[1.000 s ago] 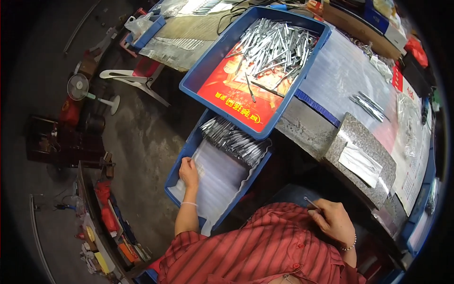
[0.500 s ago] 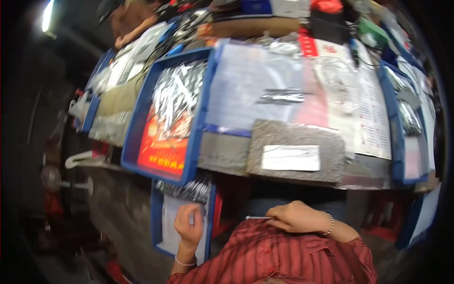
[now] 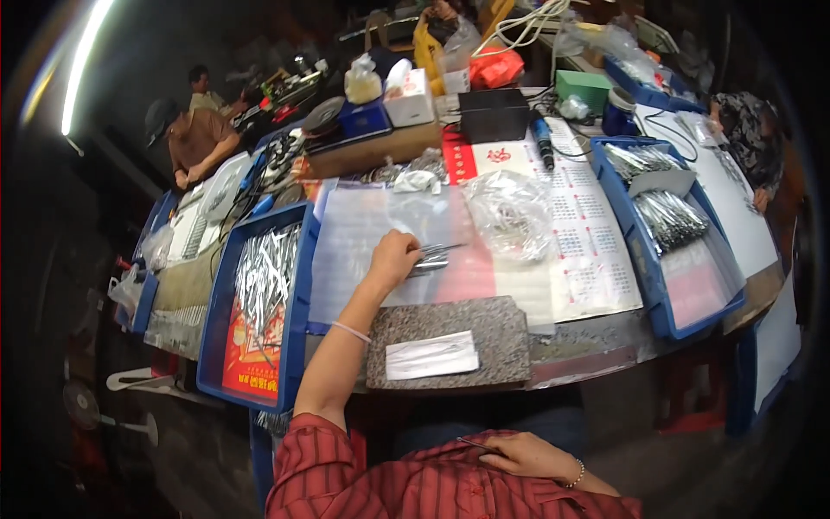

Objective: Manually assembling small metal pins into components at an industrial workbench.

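Observation:
My left hand [image 3: 396,258] reaches over the table to a small pile of slim metal pieces [image 3: 430,267] lying on a clear plastic sheet [image 3: 346,233]. Its fingers are pinched at the pile's left end, on a slim metal piece as far as shows. Low by my lap, my right hand [image 3: 521,453] is closed around a thin metal rod [image 3: 476,445], whose end sticks out to the left; its exact kind is too small to tell. Between the hands lies a speckled stone slab [image 3: 506,324] with a folded white sheet [image 3: 430,355] on it.
To the left, a blue tray [image 3: 206,368] holds many shiny metal strips [image 3: 264,268]. Another blue tray [image 3: 644,298] on the right holds bundled metal pieces. A clear plastic bag [image 3: 510,212] lies beyond the slab. Other people sit at the far left and right.
My left hand has gone from beside the lower tray up and forward to the metal pile. My right hand stays low with the rod. The view has shifted, showing more of the far table.

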The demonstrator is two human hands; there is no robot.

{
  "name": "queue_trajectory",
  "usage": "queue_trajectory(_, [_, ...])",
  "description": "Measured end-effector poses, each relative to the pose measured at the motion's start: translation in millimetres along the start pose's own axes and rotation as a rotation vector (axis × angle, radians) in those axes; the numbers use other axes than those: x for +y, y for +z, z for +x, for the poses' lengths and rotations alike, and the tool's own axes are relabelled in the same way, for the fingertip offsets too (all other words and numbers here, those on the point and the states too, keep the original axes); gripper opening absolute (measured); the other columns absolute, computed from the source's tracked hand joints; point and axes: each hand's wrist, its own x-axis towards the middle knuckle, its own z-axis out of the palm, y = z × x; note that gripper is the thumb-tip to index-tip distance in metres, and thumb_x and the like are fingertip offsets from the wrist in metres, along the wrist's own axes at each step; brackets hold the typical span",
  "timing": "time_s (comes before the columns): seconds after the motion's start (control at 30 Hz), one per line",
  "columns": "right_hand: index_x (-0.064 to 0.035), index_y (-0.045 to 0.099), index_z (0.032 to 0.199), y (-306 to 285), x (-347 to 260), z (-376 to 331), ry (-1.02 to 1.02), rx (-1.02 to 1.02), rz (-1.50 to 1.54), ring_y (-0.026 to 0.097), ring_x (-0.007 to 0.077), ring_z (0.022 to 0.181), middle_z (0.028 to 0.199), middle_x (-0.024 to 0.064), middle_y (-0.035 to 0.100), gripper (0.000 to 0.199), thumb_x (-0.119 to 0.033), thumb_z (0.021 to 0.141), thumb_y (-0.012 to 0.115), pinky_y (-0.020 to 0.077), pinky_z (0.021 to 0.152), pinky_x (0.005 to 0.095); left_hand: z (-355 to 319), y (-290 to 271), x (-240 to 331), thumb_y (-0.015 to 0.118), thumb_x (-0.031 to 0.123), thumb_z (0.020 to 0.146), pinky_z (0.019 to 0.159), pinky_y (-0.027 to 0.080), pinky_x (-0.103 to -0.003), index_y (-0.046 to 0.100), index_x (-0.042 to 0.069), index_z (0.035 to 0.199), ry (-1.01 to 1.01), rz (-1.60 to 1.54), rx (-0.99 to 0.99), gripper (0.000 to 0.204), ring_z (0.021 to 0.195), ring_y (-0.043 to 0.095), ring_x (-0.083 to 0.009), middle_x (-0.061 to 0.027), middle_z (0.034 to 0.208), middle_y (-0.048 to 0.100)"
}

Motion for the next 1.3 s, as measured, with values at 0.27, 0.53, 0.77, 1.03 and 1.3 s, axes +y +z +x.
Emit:
queue_trajectory(0.27, [-0.0038,0.061,0.102,4,9,2,-0.01,-0.014,0.018,0.064,0.039,0.075,0.083,0.0189,0.066,0.03,-0.033,0.096,0.055,0.0504,0.064,0.0464,10,-6,-3,0.073,0.018,0.078,0.07,0.049,-0.042,0.066,0.002,0.078,0.007,0.024,-0.02,0.018,0.076,0.063,-0.0332,-0.0179,0.079,0.065])
queue_trajectory(0.53, [0.0006,0.062,0.106,-34,-18,14,0.022,0.378,0.473,0.069,0.0175,0.079,0.087,0.0105,0.07,0.017,-0.01,0.093,0.062,0.0534,0.07,0.0281,-95,-53,101,0.064,0.005,0.087,0.066,0.051,-0.033,0.064,0.001,0.088,0.064,-0.385,0.199,0.004,0.073,0.066,-0.0241,-0.0137,0.079,0.067])
queue_trajectory(0.77, [-0.0008,0.063,0.103,-53,-37,39,-0.004,0.485,0.877,0.055,0.0026,0.061,0.085,0.0043,0.067,0.015,-0.007,0.09,0.068,0.0416,0.052,0.018,-215,-42,167,0.072,0.008,0.084,0.071,0.052,-0.029,0.066,0.0,0.098,0.093,-0.745,-0.176,0.016,0.08,0.066,-0.0194,-0.011,0.088,0.067])
queue_trajectory(1.03, [-0.0031,0.065,0.089,-63,-53,50,0.148,0.368,0.965,0.052,0.0033,0.053,0.074,0.0012,0.067,0.009,-0.011,0.09,0.069,0.0392,0.045,0.0188,-233,-66,153,0.07,0.0,0.082,0.076,0.051,-0.031,0.066,-0.001,0.106,0.321,-0.969,-0.186,0.024,0.085,0.066,-0.0241,-0.0129,0.099,0.067])
queue_trajectory(1.3, [-0.0002,0.063,0.09,-165,-5,142,0.019,0.734,-0.353,0.067,0.0295,0.071,0.079,0.0166,0.068,0.015,-0.015,0.088,0.066,0.0516,0.064,0.0367,-269,-66,129,0.072,0.009,0.083,0.058,0.051,-0.03,0.07,0.0,0.1,0.245,-0.988,0.069,0.02,0.065,0.066,-0.0238,-0.0101,0.076,0.07])
